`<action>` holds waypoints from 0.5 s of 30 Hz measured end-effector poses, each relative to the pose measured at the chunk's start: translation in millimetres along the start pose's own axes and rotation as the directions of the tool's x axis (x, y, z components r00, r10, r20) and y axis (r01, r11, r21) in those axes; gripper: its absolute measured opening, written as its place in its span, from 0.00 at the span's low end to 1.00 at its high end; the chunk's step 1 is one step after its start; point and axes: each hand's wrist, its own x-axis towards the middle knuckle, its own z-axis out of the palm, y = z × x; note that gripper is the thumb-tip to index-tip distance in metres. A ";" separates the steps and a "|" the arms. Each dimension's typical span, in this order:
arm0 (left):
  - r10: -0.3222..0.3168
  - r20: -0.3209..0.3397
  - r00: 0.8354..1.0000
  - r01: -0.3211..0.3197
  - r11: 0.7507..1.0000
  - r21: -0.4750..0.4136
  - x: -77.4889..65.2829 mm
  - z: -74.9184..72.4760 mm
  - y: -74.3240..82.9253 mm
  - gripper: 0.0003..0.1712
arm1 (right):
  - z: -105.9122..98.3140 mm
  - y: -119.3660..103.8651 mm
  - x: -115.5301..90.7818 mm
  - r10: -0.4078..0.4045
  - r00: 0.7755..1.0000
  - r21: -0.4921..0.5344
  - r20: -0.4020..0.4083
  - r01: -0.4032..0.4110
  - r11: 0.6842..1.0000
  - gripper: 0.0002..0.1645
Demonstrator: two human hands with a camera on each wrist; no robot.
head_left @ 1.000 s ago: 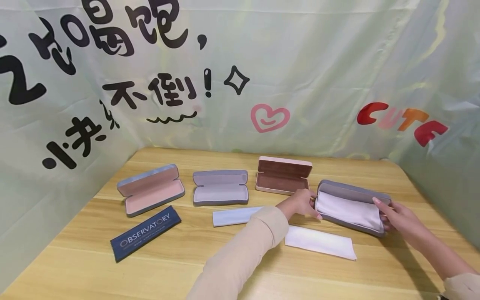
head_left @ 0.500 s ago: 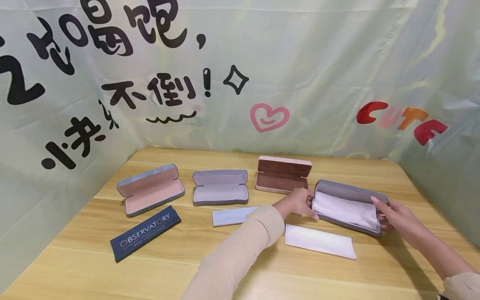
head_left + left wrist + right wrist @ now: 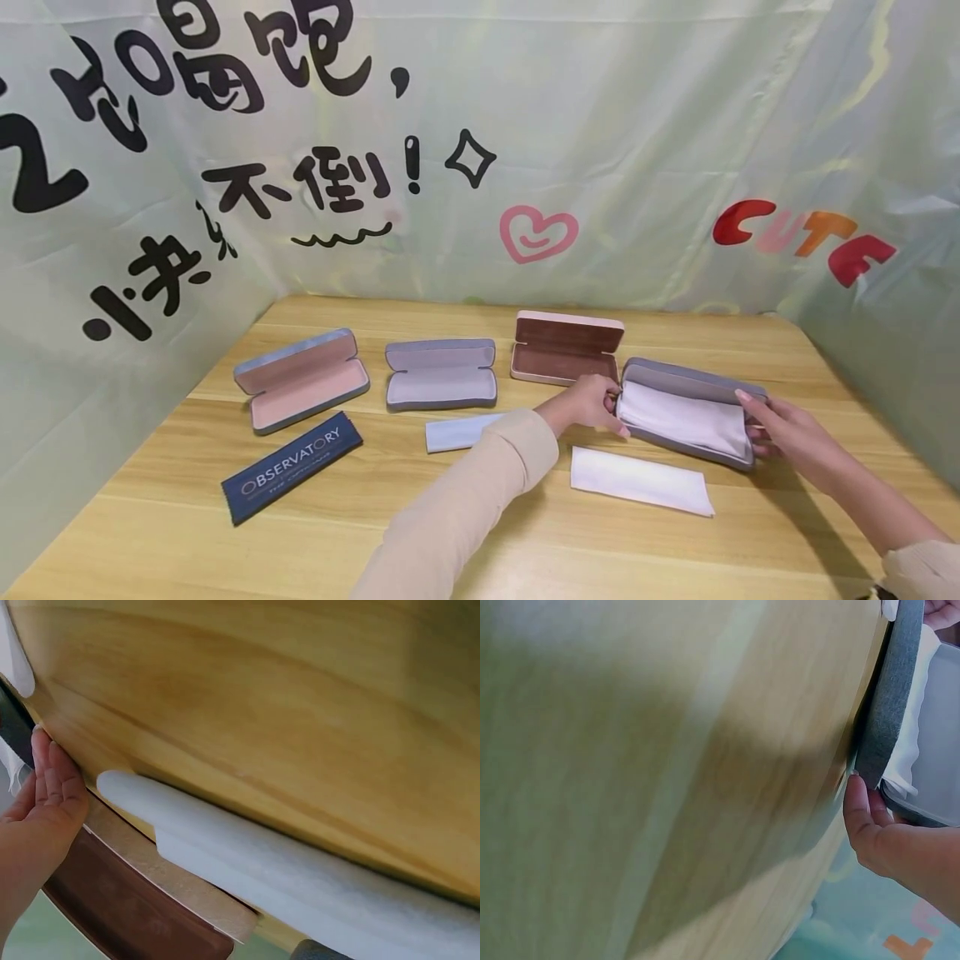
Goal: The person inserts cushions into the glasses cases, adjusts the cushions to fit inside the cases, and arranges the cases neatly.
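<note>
Left hand (image 3: pixel 588 402) and right hand (image 3: pixel 783 425) are gripping the grey case (image 3: pixel 678 382), sliding it leftward, apparently adjusting its place near the pink case (image 3: pixel 567 337).

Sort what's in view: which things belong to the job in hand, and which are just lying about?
Apparently in the job:
held grey case
white cloth inside it

Apparently just lying about:
pink-lined case
lavender case
brown-lined case
navy OBSERVATORY cloth
pale blue strip
loose white strip

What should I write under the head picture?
Left grip and right grip hold an open case by its ends, cloth inside.
</note>
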 end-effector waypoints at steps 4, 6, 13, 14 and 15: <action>0.004 0.000 1.000 -0.004 1.000 -0.025 0.6 0.6 -2.3 0.39 | -0.9 -0.3 0.6 0.004 1.000 -0.003 -0.001 -0.004 1.000 0.46; 0.011 0.006 1.000 -0.011 0.999 -0.042 0.5 0.7 -3.5 0.39 | -1.8 -0.6 0.7 -0.001 1.000 -0.019 0.000 0.001 1.000 0.47; 0.045 0.024 0.999 -0.043 0.996 -0.077 0.0 1.8 -7.9 0.42 | -6.6 -4.6 3.2 0.009 0.999 -0.018 0.030 -0.008 1.000 0.43; 0.046 0.027 0.999 -0.044 0.996 -0.082 0.1 1.9 -8.4 0.42 | -7.3 -5.2 3.8 0.015 0.999 -0.010 0.037 -0.015 1.000 0.42; 0.046 0.030 0.998 -0.044 0.995 -0.088 0.3 2.0 -8.7 0.41 | -8.0 -5.8 4.6 0.026 0.999 0.000 0.045 -0.026 1.000 0.42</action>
